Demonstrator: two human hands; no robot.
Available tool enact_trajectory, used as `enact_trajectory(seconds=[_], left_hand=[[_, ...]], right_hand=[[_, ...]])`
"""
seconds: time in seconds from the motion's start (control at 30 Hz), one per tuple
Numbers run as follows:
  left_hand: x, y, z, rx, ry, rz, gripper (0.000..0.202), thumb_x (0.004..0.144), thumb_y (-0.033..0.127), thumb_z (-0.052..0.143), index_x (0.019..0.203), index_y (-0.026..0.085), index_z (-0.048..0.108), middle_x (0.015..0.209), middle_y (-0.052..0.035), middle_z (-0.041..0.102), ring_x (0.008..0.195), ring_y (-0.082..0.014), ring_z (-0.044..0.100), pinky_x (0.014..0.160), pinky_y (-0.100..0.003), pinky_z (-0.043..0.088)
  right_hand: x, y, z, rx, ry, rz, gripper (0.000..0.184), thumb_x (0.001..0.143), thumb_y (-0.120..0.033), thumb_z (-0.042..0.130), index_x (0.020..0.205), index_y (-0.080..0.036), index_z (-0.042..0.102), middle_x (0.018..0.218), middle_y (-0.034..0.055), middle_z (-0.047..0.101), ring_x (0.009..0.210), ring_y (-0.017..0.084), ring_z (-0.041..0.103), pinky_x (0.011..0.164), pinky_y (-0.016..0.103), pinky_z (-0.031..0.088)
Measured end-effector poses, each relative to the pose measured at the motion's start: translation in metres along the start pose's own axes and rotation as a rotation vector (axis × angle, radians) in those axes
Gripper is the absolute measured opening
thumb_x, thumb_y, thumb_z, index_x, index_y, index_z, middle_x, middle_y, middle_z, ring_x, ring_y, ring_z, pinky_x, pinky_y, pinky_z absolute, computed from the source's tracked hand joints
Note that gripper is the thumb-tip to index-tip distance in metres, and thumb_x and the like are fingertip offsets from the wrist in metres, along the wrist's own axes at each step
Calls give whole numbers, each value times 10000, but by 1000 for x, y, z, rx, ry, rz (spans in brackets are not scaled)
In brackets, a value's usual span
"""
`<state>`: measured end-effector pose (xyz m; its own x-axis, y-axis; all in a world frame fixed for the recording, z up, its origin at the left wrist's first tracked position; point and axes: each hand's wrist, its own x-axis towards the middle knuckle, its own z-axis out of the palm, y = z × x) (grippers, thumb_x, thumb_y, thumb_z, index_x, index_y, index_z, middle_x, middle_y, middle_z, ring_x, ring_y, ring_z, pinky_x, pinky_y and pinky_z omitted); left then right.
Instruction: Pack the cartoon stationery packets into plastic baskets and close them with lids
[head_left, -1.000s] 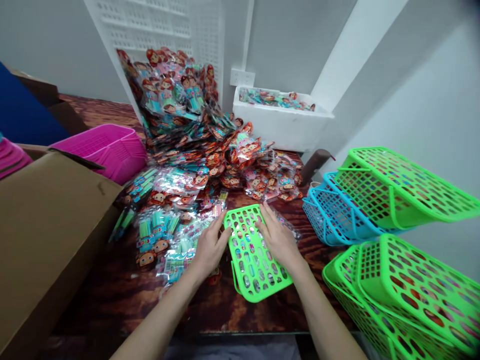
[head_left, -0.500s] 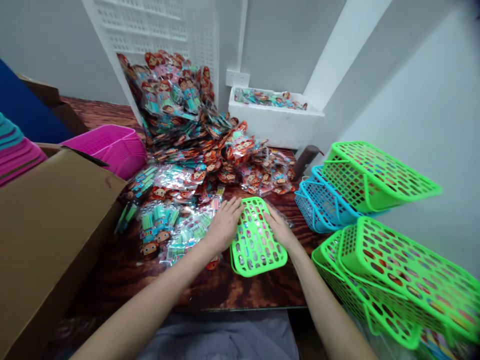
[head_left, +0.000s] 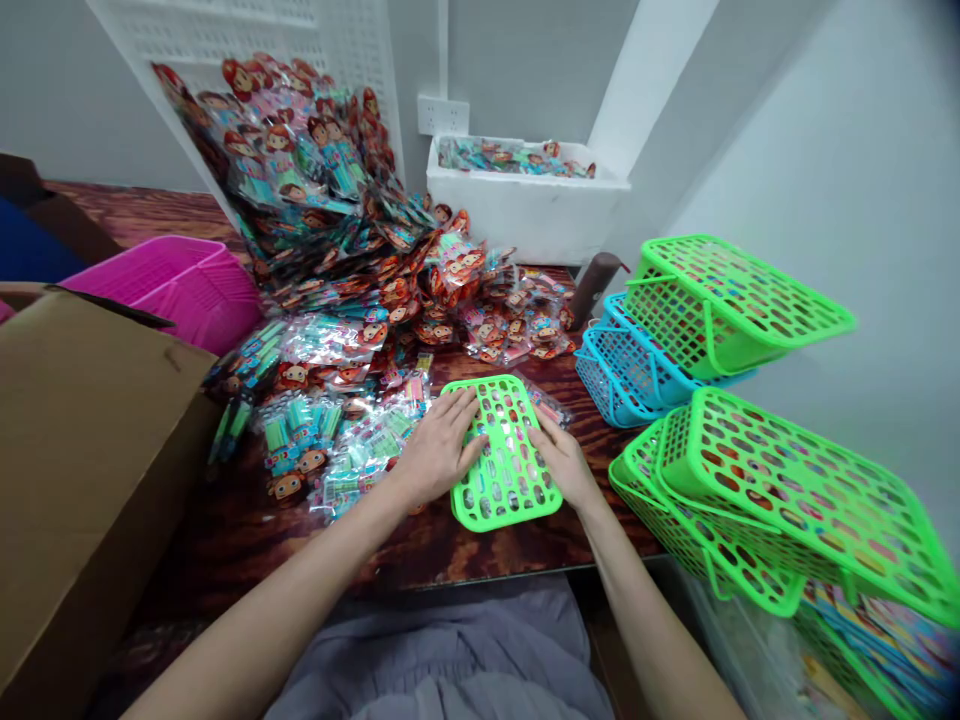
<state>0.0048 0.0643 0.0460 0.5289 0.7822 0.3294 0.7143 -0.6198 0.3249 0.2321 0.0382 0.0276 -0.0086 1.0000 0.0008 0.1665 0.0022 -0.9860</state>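
Note:
A small green plastic basket (head_left: 504, 480) lies bottom-up on the brown wooden table (head_left: 487, 545), with colourful packets showing through its holes. My left hand (head_left: 439, 450) lies flat on its left half, fingers stretched out. My right hand (head_left: 561, 462) rests against its right edge, fingers extended along the rim. Just left of the basket lie loose packets of cartoon-doll stationery (head_left: 330, 455).
A big heap of the same packets (head_left: 337, 230) leans on a white grid panel behind. A white foam box (head_left: 525, 205), a pink basket (head_left: 172, 290), a cardboard box (head_left: 82, 450), a blue basket (head_left: 626, 370) and stacked green baskets (head_left: 750, 470) surround the spot.
The upturned green basket has come closer to the table's front edge. My left hand has moved from its side onto its top. The view has dropped and shifted right.

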Motion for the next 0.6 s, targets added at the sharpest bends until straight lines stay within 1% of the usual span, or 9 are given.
enact_trajectory(seconds=[0.1, 0.17, 0.23, 0.3, 0.37, 0.43, 0.47, 0.53, 0.6], left_hand=[[1, 0, -4, 16, -36, -32, 513, 1004, 399, 434, 1420, 101, 467, 1558, -146, 388, 1446, -276, 350, 1221, -490, 260], [3, 6, -9, 66, -65, -38, 494, 997, 358, 450, 1408, 86, 479, 1541, -172, 406, 1438, -290, 367, 1208, -495, 283], [3, 22, -13, 128, -89, -19, 442, 979, 262, 467, 1387, 100, 510, 1524, -191, 423, 1431, -311, 377, 1181, -514, 316], [0, 48, -14, 163, -105, 35, 413, 963, 194, 461, 1366, 150, 542, 1524, -171, 431, 1434, -331, 369, 1159, -547, 329], [-7, 78, -10, 143, -127, 88, 430, 975, 298, 476, 1383, 175, 530, 1528, -150, 433, 1434, -366, 358, 1145, -599, 323], [-16, 105, -2, 134, -148, 92, 644, 929, 507, 539, 1439, 122, 463, 1549, -189, 383, 1444, -423, 307, 1140, -672, 277], [-21, 114, 4, 152, -149, 83, 744, 899, 562, 563, 1459, 90, 431, 1562, -211, 347, 1454, -440, 273, 1143, -696, 248], [-28, 122, 14, 221, -134, 79, 768, 906, 531, 574, 1479, 55, 389, 1585, -231, 275, 1475, -440, 213, 1154, -709, 207], [-32, 116, 20, 285, -114, 118, 644, 964, 418, 516, 1480, 55, 385, 1592, -229, 255, 1482, -419, 206, 1157, -687, 232]], right_hand=[[0, 6, 2, 50, 59, 32, 640, 857, -528, 631, 1411, -222, 543, 1409, 62, 587, 1261, 267, 571, 1116, 441, 413], [-2, 9, 4, 66, 101, 64, 641, 842, -572, 631, 1374, -218, 580, 1374, 71, 615, 1252, 273, 578, 1111, 450, 418], [-7, 11, 6, 123, 107, 98, 627, 842, -608, 617, 1330, -214, 616, 1364, 78, 622, 1250, 274, 582, 1106, 453, 425], [-14, 11, 6, 201, 78, 108, 601, 847, -612, 617, 1302, -219, 633, 1365, 74, 622, 1264, 266, 575, 1115, 445, 416], [-22, 8, 5, 270, 36, 108, 558, 856, -592, 627, 1289, -240, 641, 1369, 59, 621, 1292, 255, 553, 1137, 436, 391], [-29, 4, 3, 313, 11, 109, 516, 864, -570, 632, 1271, -255, 653, 1379, 47, 614, 1320, 249, 528, 1155, 429, 369], [-32, 3, 2, 321, 2, 114, 505, 863, -562, 637, 1265, -256, 658, 1380, 47, 613, 1324, 251, 524, 1155, 431, 369], [-36, 0, -1, 304, -3, 107, 502, 857, -552, 644, 1257, -251, 665, 1365, 51, 625, 1312, 259, 535, 1148, 439, 378], [-40, -1, 0, 263, -4, 73, 495, 871, -547, 618, 1259, -243, 663, 1337, 54, 644, 1279, 260, 561, 1133, 437, 396]])
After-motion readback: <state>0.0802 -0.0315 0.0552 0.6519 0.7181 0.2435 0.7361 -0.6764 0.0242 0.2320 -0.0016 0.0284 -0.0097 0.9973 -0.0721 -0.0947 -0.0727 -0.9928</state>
